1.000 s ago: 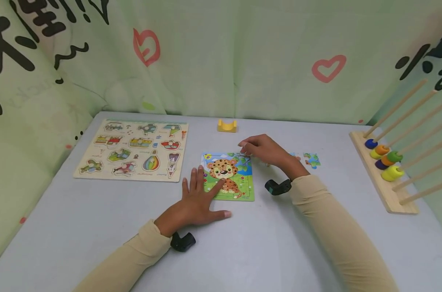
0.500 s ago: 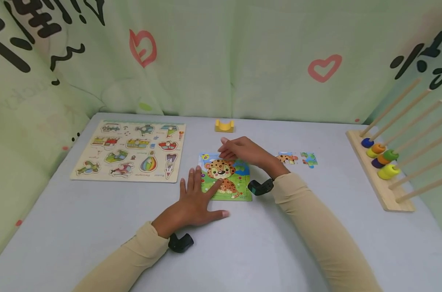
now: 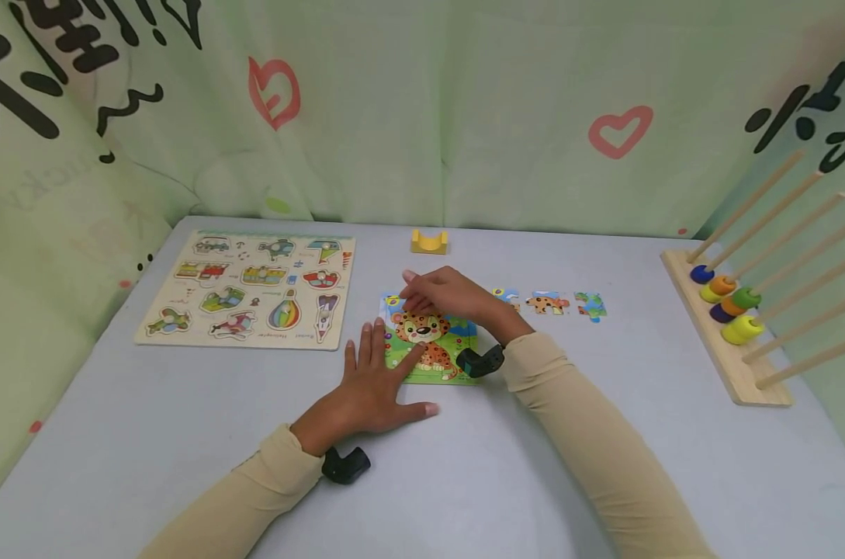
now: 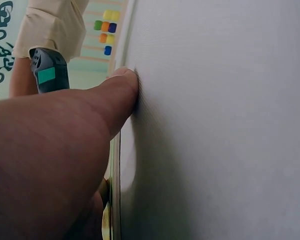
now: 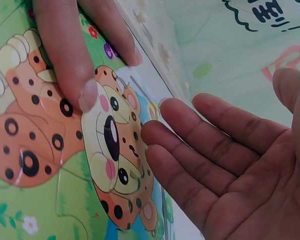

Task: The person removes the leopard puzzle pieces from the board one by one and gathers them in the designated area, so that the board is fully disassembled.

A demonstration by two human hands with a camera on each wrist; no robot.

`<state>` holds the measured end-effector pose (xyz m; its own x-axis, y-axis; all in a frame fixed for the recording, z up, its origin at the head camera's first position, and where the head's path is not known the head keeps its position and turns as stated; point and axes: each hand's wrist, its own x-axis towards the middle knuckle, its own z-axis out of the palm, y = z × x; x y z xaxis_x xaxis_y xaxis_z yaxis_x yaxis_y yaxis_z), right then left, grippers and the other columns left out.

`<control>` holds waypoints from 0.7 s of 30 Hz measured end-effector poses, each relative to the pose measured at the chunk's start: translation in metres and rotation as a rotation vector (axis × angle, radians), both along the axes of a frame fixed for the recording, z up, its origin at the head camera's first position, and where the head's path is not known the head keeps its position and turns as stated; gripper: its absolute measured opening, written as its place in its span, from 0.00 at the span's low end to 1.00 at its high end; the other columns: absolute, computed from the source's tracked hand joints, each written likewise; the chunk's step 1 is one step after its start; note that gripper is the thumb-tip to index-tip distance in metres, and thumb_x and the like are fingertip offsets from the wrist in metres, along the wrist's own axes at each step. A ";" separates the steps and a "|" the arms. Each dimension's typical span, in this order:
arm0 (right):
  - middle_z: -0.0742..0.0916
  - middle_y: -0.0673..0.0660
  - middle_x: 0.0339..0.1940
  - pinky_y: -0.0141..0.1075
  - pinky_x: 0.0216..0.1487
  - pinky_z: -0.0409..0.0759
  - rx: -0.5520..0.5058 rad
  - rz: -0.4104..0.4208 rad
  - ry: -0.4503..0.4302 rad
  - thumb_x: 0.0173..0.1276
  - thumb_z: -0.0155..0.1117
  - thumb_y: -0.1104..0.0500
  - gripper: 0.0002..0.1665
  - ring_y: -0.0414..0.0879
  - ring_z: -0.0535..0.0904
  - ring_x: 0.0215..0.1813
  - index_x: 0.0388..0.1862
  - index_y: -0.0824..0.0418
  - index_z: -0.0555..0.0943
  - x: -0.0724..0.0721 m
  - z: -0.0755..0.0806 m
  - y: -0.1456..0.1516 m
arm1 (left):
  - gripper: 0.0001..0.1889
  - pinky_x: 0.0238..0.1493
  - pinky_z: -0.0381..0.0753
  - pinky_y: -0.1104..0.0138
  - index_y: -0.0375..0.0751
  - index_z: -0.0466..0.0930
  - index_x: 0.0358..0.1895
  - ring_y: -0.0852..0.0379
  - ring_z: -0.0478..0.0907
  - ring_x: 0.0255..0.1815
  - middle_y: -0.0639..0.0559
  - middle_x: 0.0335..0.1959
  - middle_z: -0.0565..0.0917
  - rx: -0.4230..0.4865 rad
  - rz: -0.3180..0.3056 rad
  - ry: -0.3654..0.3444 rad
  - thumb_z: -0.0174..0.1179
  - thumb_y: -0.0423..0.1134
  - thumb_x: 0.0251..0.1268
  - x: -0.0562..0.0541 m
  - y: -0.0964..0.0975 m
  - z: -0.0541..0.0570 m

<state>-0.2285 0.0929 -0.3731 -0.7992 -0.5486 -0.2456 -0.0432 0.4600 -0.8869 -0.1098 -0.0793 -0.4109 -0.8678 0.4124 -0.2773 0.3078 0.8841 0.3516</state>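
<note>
Nearest on the surface (image 3: 499, 458), a black wrist camera (image 3: 347, 464) sits at the left sleeve. The left hand (image 3: 379, 397) lies beyond it, fingers straight and spread wide across the left part of the leopard puzzle (image 3: 438, 359); one fingertip rests on the animal's chin. The puzzle lies flat at centre. At right stands a wooden rod rack (image 3: 736, 373) with coloured beads at the foot of its rods. At left, a board of vehicle pictures (image 3: 247, 293) lies flat. The right hand (image 3: 450, 295) is over the puzzle's far edge, fingers slightly bent, thumb apart, palm bare; contact with the puzzle cannot be determined. To its right, three loose puzzle pieces (image 3: 548, 303) form a row, the leftmost partly behind the wrist. Farther, a yellow notched block (image 3: 429, 242) stands near the far edge. A pale green curtain (image 3: 506, 116) with red heart outlines closes the far side.
</note>
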 end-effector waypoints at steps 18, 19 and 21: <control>0.88 0.59 0.42 0.40 0.48 0.80 -0.006 0.019 -0.011 0.80 0.42 0.44 0.31 0.48 0.84 0.45 0.54 0.70 0.81 0.002 -0.008 -0.011 | 0.49 0.68 0.29 0.38 0.61 0.48 0.78 0.33 0.20 0.74 0.31 0.76 0.27 -0.004 0.006 -0.011 0.52 0.76 0.56 0.000 -0.001 0.003; 0.88 0.59 0.42 0.40 0.47 0.81 -0.002 0.012 -0.011 0.80 0.43 0.45 0.30 0.48 0.84 0.45 0.54 0.69 0.81 0.002 -0.008 -0.011 | 0.49 0.67 0.29 0.38 0.61 0.48 0.78 0.33 0.20 0.74 0.31 0.76 0.27 -0.002 0.005 -0.012 0.52 0.76 0.56 0.000 0.000 0.003; 0.88 0.58 0.41 0.39 0.45 0.81 0.009 0.006 -0.006 0.80 0.45 0.47 0.28 0.48 0.84 0.44 0.53 0.69 0.82 0.003 -0.007 -0.012 | 0.49 0.67 0.29 0.37 0.61 0.48 0.78 0.33 0.20 0.74 0.31 0.76 0.27 -0.001 0.002 -0.010 0.52 0.76 0.56 0.000 0.000 0.003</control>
